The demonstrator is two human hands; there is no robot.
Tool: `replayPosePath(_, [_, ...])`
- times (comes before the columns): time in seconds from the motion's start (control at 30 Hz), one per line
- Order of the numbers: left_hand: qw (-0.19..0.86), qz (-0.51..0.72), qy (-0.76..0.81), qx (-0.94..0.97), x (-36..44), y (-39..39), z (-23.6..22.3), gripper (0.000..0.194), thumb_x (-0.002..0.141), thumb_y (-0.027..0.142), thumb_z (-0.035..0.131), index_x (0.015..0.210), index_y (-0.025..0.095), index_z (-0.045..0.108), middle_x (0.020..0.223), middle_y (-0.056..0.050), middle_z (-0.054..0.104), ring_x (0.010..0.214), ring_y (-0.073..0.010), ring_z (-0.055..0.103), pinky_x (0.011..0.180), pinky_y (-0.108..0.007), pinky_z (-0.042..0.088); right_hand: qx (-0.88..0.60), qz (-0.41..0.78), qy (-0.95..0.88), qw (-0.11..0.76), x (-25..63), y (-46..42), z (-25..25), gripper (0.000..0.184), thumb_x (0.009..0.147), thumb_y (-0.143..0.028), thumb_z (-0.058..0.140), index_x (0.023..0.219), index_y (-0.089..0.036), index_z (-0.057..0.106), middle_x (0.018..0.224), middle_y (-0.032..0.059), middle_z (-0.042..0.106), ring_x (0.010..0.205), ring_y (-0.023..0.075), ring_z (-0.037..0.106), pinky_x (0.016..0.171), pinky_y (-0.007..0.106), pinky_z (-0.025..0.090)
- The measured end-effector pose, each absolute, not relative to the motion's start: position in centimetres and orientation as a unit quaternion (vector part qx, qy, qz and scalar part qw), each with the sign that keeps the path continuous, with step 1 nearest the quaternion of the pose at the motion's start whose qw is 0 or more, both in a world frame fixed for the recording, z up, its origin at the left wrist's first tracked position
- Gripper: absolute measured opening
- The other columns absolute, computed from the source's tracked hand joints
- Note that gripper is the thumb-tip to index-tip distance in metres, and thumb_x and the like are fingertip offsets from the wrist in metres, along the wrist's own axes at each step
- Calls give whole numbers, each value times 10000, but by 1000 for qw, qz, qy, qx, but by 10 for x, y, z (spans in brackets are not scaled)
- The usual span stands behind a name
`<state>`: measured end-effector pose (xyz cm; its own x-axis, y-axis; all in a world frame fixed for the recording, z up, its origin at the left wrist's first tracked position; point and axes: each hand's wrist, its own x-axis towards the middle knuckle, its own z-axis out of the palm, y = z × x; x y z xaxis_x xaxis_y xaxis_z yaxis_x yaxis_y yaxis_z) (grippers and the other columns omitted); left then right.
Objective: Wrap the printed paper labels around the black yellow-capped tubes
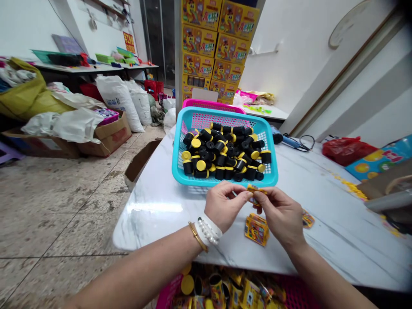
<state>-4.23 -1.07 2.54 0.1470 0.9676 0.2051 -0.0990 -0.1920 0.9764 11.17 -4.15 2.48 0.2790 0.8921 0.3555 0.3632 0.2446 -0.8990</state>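
Observation:
Between the fingertips of both hands is a small yellow printed card sleeve [254,195], partly hidden by the fingers. My left hand [227,204] pinches its left side, and my right hand [281,214] grips the right side. Just below them on the white marbled table [154,210] lies a small pile of the same printed sleeves [256,229]. Another printed piece [307,219] shows to the right of my right wrist. Beyond the hands stands a turquoise basket [225,183] filled with black cylinders with yellow caps [222,148].
Under the table's near edge, a pink basket [174,292] holds wrapped cylinders and yellow caps. Yellow caps [350,188] line the right side, near a cardboard box [383,182] and a red bag [347,150]. Printed cartons [214,47] are stacked behind. An open carton [141,163] stands left.

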Motion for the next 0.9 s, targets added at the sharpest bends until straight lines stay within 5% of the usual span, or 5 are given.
replayPosePath(0.3, [560, 461, 404, 557, -42, -10, 25, 108, 753, 261, 778, 751, 160, 741, 634, 0, 667, 527, -95, 510, 528, -224, 416, -542, 250, -648, 474, 123, -39, 24, 245, 915, -405, 650, 927, -187, 760, 675, 16, 697, 546, 141, 600, 505, 270, 506])
replayPosePath(0.43, [638, 405, 403, 516, -41, -8, 26, 118, 779, 217, 718, 707, 157, 647, 567, 33, 610, 390, -73, 448, 387, -209, 338, -592, -12, -673, 444, 159, 8, 50, 297, 920, -463, 620, 902, -207, 767, 848, 70, 734, 707, 195, 649, 666, 341, 525])
replayPosePath(0.53, [691, 344, 388, 504, -41, -5, 27, 41, 795, 162, 688, 774, 130, 704, 632, 8, 670, 352, -50, 426, 369, -208, 321, -657, -211, -673, 267, 183, 54, 71, 374, 861, -517, 660, 1030, -198, 760, 993, 135, 690, 844, 273, 637, 679, 381, 490])
replayPosePath(0.67, [749, 302, 393, 440, -43, 1, 27, 73, 798, 182, 729, 755, 122, 727, 603, -9, 668, 393, -41, 447, 372, -180, 206, -665, -209, -709, 108, 195, 77, 87, 331, 826, -481, 685, 984, -195, 736, 1100, 172, 659, 886, 324, 623, 601, 367, 423])
replayPosePath(0.9, [811, 338, 375, 297, -46, 7, 31, 173, 844, 168, 729, 695, 112, 661, 547, 14, 607, 389, -11, 396, 356, -151, 134, -634, -149, -737, 181, 207, 32, 62, 198, 827, -306, 658, 993, -204, 692, 883, 64, 685, 676, 208, 631, 644, 358, 485])
